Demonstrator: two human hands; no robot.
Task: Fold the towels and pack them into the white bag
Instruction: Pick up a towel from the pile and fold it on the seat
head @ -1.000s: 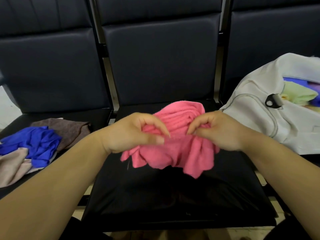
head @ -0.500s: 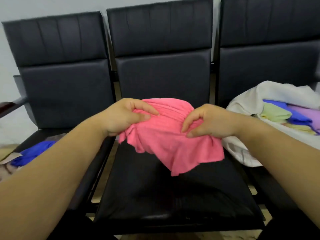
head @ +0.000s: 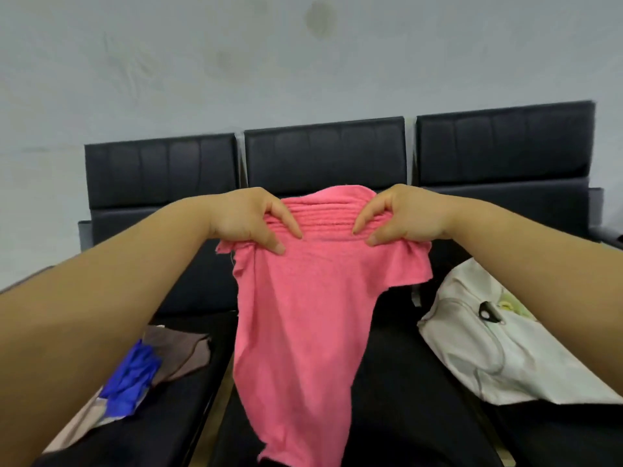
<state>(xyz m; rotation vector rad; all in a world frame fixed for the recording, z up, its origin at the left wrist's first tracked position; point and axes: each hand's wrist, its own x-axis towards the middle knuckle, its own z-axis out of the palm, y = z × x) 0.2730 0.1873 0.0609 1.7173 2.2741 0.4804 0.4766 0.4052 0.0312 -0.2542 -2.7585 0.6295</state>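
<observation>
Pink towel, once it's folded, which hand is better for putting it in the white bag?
Probably the right hand. Both hands pinch the pink towel by its top edge, but the white bag lies to the right, below that arm; the left hand would need to cross over.

Middle black chair (head: 323,156), padded back, stitched panels. Matching black chair (head: 158,173) just left of it, another (head: 502,143) just right, joined in one row. Pale grey-blue wall (head: 168,62) behind; dark smudge (head: 320,16) above the middle chair.
</observation>
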